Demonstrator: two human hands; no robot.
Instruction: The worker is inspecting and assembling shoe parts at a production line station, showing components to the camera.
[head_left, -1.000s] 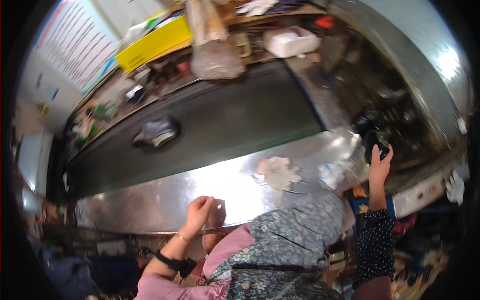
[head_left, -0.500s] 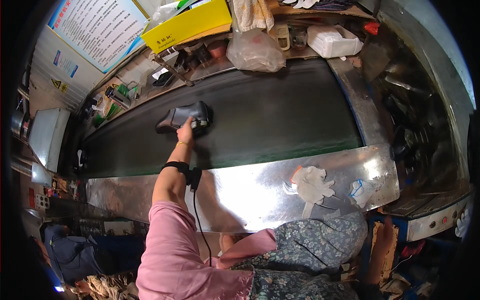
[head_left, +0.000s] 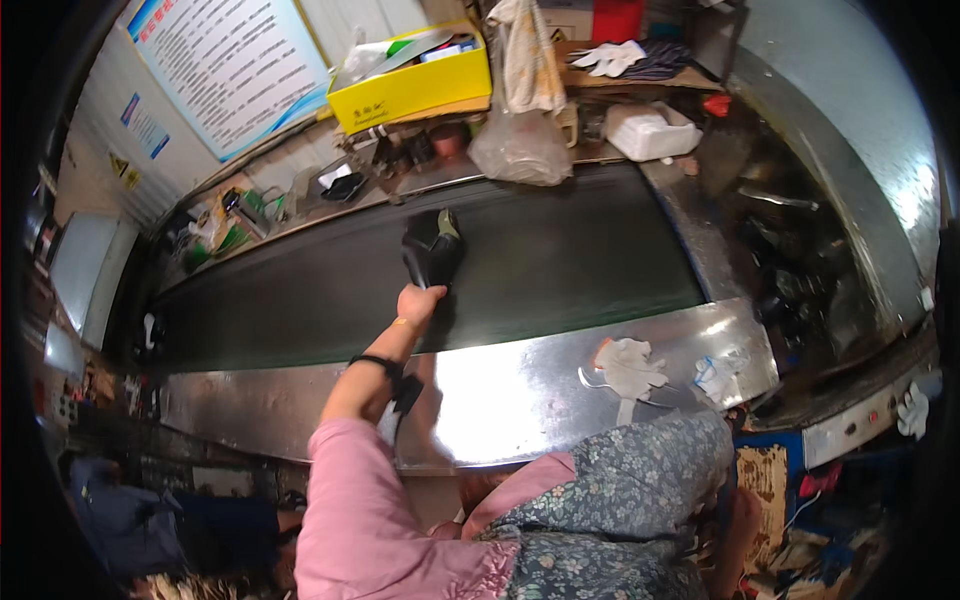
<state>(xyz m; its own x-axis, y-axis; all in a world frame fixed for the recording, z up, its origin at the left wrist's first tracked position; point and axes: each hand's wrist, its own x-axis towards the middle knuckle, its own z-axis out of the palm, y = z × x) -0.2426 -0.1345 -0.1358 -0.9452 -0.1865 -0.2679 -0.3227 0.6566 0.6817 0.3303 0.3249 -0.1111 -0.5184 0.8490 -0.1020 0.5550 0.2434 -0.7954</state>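
A black shoe (head_left: pixel 428 262) is over the dark conveyor belt (head_left: pixel 570 250), its length now pointing away from me and a pale green patch at its far end. My left hand (head_left: pixel 420 300) is closed on the near end of the shoe; I cannot tell whether the shoe touches the belt. A dark strap with a small device sits around my left forearm. Low on the right, a dim, blurred skin-toned shape (head_left: pixel 740 512) beside the flowered apron (head_left: pixel 640 470) looks like my right hand, its fingers indistinct.
A shiny metal ledge (head_left: pixel 520 400) edges the belt, with white work gloves (head_left: pixel 632 368) on its right part. Behind the belt are a yellow box (head_left: pixel 410 92), a hanging towel (head_left: pixel 528 60), a plastic bag (head_left: pixel 520 150) and a white container (head_left: pixel 650 132).
My left hand has moved right with the shoe, which has turned from lying crosswise to pointing away from me. The view has shifted, showing more of the back shelf.
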